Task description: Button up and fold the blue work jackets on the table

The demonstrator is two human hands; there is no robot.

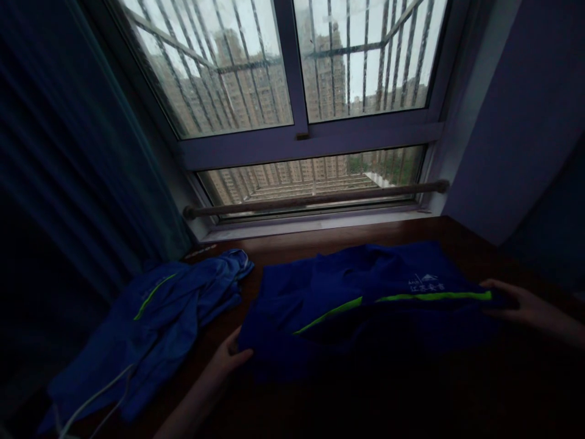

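Observation:
A dark blue garment [338, 274] with bright green stripes and a small white logo with lettering spreads across the brown wooden surface in front of me. Whether it is a top or trousers I cannot tell. My left hand [231, 355] grips its left edge, thumb on the near side. At the opposite end my right hand [516, 302] is closed on the right edge, by the tip of the green stripe. The cloth sags in folds between both hands, and its near part is lost in shadow.
Left of it lies a second, crumpled blue garment [169, 317] with a green stripe; pale cords [98, 393] run across its near end. A blue curtain [91, 134] hangs at the left. Beyond the wooden surface [411, 230] stand a rail [320, 199] and a barred window [301, 137].

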